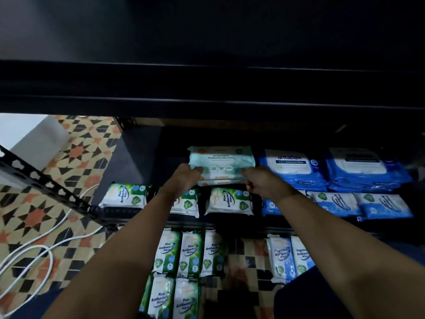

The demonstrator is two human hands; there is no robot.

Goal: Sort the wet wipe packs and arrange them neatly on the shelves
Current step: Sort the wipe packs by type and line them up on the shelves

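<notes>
**Seating the mint stack on the shelf**

Head view: my left hand (187,174) and right hand (259,183) grip the pale mint soft-plastic wipe pack (222,162), fingers curled on its near left and right corners. It lies flat on top of at least 1 similar pack, mid-depth on the dark metal shelf (138,166), between my two hands.

Done, I judge: blue antabax packs (292,166) stacked just right of it; 3 white-and-green pine packs (228,201) in a front row, light blue packs (358,203) beside them.

Left: at least 5 more pine packs (190,252) and 2 blue-white packs (289,256) lie below the shelf on the patterned tile floor (34,215).
</notes>
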